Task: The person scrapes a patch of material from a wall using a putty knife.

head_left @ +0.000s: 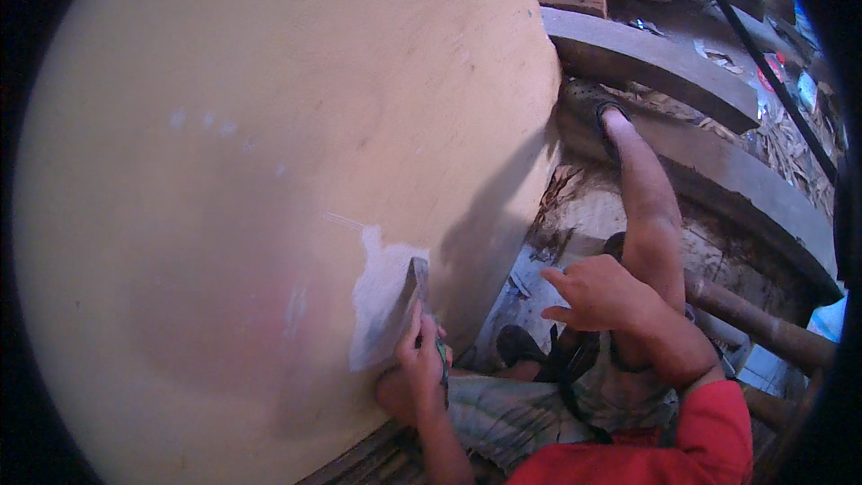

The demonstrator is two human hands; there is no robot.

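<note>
My left hand is wrapped around the handle of a scraper, which shows some green near my fingers. Its flat metal blade points up and lies against or very close to a tan wall. Around the blade the wall has an irregular whitish patch, bare on its left side and shaded near the tool. My right hand is held off the wall, over my bent leg, with thumb and a finger stretched out apart. Nothing shows in it; its other fingers are partly hidden.
Thick wooden planks run along the upper right, with dry leaves and litter between them. A dark rod slants across there. My foot in a dark clog rests by the wall's edge. A brown pole lies at right.
</note>
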